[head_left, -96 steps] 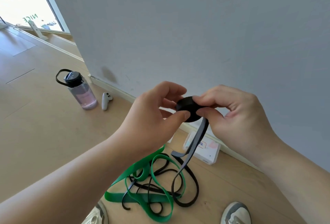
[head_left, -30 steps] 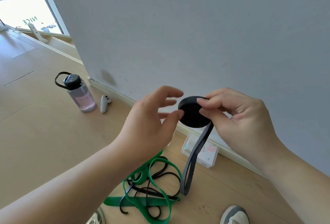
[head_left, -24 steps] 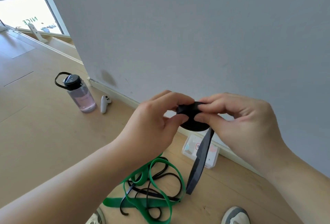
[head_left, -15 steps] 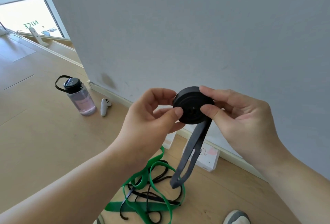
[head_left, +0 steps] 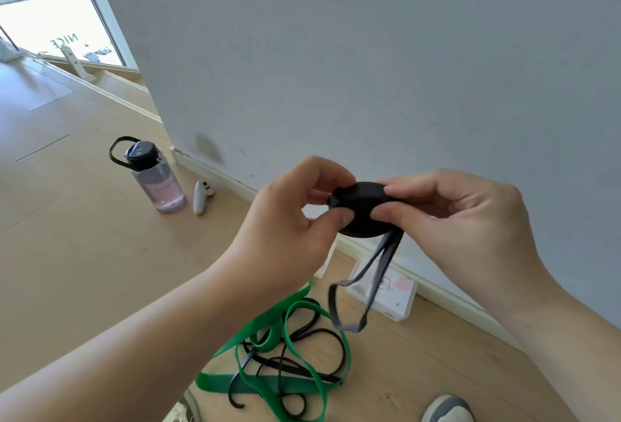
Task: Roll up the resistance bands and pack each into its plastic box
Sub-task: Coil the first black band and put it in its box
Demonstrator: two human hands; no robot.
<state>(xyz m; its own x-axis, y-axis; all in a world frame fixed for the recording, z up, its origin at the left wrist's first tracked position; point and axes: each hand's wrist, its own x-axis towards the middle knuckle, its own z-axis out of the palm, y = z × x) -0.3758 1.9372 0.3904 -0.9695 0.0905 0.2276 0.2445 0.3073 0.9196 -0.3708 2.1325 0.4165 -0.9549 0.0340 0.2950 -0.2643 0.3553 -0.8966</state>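
The left hand [head_left: 289, 230] and right hand [head_left: 463, 220] each clamp their grip on the rolled black band [head_left: 361, 201]

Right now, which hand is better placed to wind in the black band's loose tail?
Probably the right hand: the loose tail leaves the black roll just below its thumb. The left hand pinches the roll's opposite edge, steadying it.
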